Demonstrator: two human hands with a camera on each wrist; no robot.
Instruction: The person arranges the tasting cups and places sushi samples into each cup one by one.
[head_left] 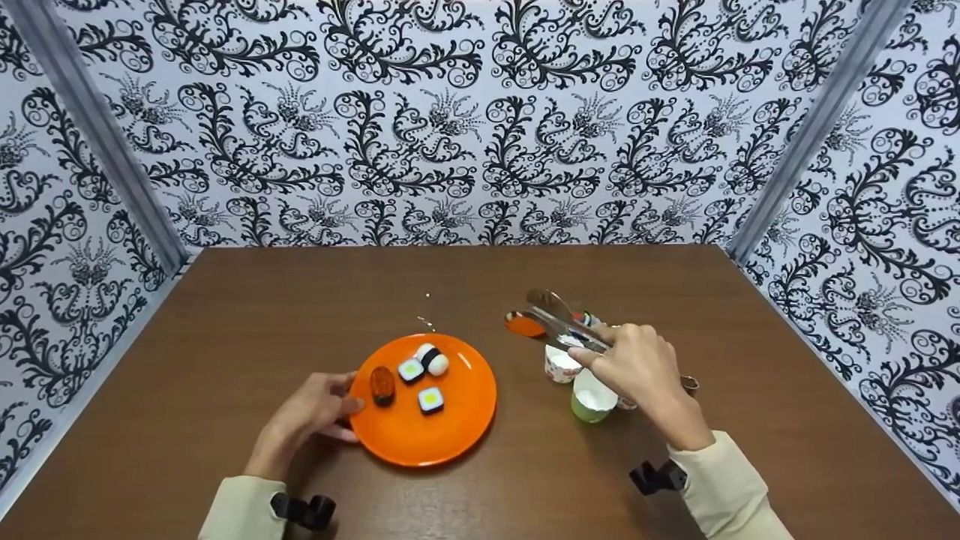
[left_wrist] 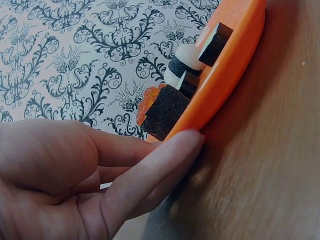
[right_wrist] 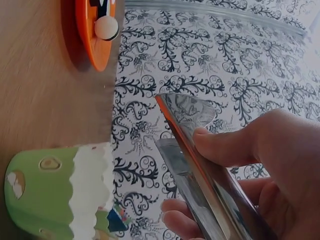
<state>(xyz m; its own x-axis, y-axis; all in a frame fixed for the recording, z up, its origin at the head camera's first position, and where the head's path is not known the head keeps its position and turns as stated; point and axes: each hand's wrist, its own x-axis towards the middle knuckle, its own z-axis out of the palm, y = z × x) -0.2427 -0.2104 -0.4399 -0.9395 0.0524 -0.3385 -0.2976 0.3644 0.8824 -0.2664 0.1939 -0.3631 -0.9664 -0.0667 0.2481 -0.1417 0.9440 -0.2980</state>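
My left hand pinches the left rim of an orange plate, fingers below and thumb at the edge. On the plate sit a roe-topped sushi piece, two small sushi rolls with yellow-green centres, and a white piece with a black band. My right hand grips metal tongs, thumb along one arm. The tong tips point left, slightly apart, with nothing between them in the right wrist view. Orange shines off the metal. Beneath the tongs stands a green paper cup.
Beside the green cup is a white patterned cup; another is partly hidden by my right hand. Small colourful items show behind the tongs. Black-and-white patterned walls enclose the back and sides of the brown table.
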